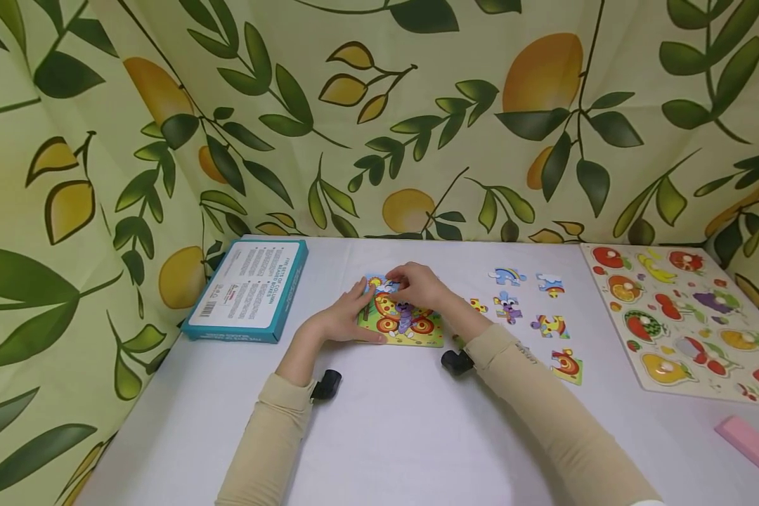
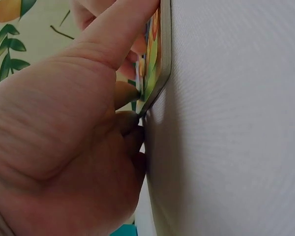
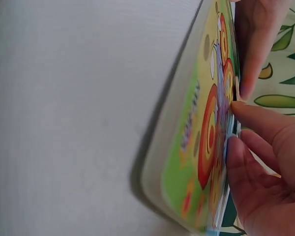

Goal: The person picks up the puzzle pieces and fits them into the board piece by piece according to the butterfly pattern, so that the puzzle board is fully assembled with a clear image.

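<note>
A butterfly jigsaw puzzle (image 1: pixel 411 336) lies flat on the table in front of me, its picture mostly filled. My left hand (image 1: pixel 341 318) steadies its left side, with the thumb straight along the front edge and the fingers spread up the left edge. At the upper part of the picture my right hand (image 1: pixel 419 284) bends its fingers and pinches a jigsaw piece, largely hidden by the fingers. From the right wrist, the thumb and forefinger of the right hand (image 3: pixel 270 157) meet the puzzle face (image 3: pixel 206 142) close to the left fingers (image 3: pixel 250 59).
Several loose jigsaw pieces (image 1: pixel 552 326) lie to the right, some partly behind the right sleeve. A teal-edged box (image 1: pixel 243 288) rests at the left. Farther right are a fruit peg board (image 1: pixel 670 320) and a pink block (image 1: pixel 749 444). A patterned curtain (image 1: pixel 367 140) hangs behind.
</note>
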`<state>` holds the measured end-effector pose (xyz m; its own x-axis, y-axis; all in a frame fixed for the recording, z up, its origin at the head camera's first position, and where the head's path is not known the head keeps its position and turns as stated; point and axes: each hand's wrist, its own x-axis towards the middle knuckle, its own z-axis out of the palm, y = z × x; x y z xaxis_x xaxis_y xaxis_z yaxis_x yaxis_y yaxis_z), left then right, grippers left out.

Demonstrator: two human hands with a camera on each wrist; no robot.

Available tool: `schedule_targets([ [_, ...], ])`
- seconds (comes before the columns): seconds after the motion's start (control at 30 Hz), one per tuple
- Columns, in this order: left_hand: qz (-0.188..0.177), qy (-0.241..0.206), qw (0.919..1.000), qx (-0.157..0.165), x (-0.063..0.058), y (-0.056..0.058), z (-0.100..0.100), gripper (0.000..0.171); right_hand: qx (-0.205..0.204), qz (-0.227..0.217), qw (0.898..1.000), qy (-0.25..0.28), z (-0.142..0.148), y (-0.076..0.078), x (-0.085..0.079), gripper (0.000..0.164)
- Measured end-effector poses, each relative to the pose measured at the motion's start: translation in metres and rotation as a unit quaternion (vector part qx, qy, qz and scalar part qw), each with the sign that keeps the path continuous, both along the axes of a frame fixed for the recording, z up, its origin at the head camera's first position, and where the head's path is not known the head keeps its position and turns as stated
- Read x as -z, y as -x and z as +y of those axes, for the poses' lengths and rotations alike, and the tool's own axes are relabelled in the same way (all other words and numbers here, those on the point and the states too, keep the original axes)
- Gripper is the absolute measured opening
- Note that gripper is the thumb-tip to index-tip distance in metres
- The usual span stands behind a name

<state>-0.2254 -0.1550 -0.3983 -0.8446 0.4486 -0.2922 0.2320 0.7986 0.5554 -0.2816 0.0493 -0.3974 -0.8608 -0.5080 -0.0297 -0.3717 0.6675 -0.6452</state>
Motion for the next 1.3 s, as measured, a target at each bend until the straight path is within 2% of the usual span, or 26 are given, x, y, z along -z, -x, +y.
schedule_targets([
  [0.27, -0.001, -0.002, 1.0000, -0.009, 0.000, 0.000, 0.000, 0.104, 0.008, 0.024, 1.000, -0.006, -0.003, 0.001, 0.003, 0.042],
  [0.6, 0.004, 0.003, 0.9999, -0.010, 0.000, 0.000, 0.000, 0.103, 0.013, 0.012, 1.000, 0.002, -0.004, 0.002, 0.004, 0.038],
  [0.8, 0.015, 0.000, 0.9998, 0.014, -0.001, 0.001, 0.001, 0.100, 0.025, 0.007, 1.000, 0.016, -0.005, 0.003, 0.006, 0.035],
  [1.03, 0.024, 0.020, 0.9990, 0.033, 0.003, 0.004, 0.001, 0.094, 0.034, 0.004, 0.999, 0.021, -0.003, 0.002, 0.006, 0.034],
  [1.17, 0.028, 0.029, 0.9987, 0.030, 0.001, 0.002, 0.003, 0.095, 0.036, -0.019, 0.999, 0.026, 0.008, 0.001, 0.000, 0.034],
  [1.3, 0.030, 0.035, 0.9987, 0.021, 0.000, 0.000, 0.004, 0.095, 0.057, -0.013, 0.998, 0.035, 0.039, 0.004, -0.008, 0.030],
])
